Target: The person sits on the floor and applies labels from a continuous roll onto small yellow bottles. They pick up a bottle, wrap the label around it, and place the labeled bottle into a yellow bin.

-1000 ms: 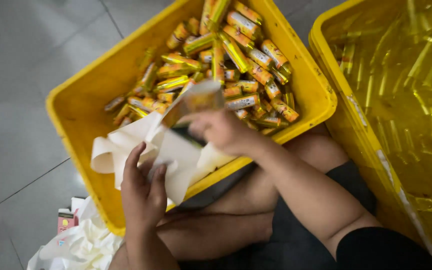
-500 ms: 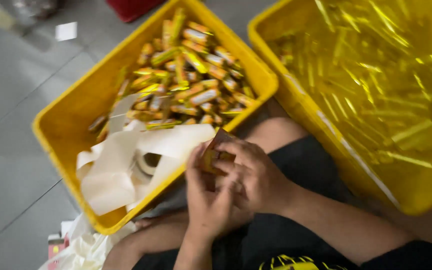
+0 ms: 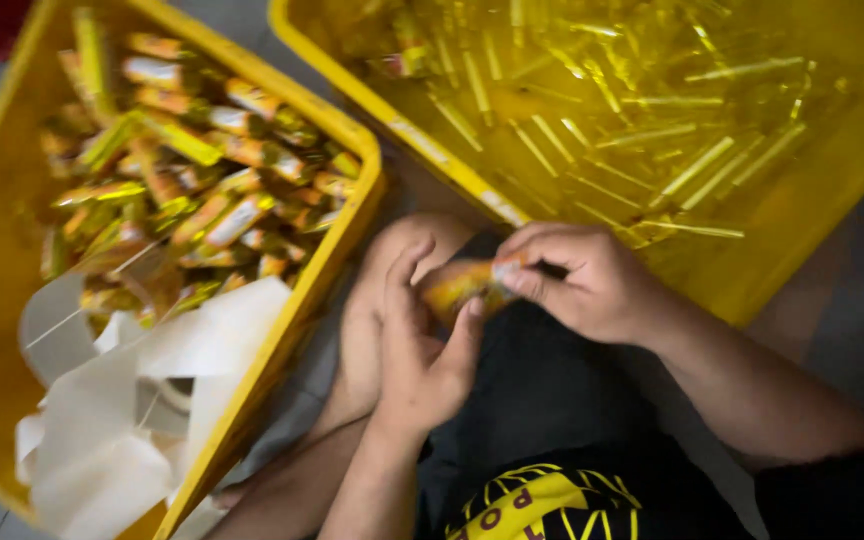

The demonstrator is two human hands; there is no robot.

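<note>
Both hands now meet over the lap: left hand (image 3: 422, 345) cradles the orange packet (image 3: 457, 283), right hand (image 3: 577, 280) pinching its end, carried here from above the left crate (image 3: 347, 215).

Between your hands (image 3: 512, 320), a packet (image 3: 457, 285) sat over your lap; packet-filled crate (image 3: 352, 215) left, wrapper-filled crate (image 3: 812, 200) right.

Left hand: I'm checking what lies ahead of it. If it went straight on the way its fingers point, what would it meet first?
The left hand points up-frame, so it would probably first meet the small orange packet both hands hold, then the right hand's fingertips. Beyond is the yellow crate of clear wrappers; depth is unclear.
</note>
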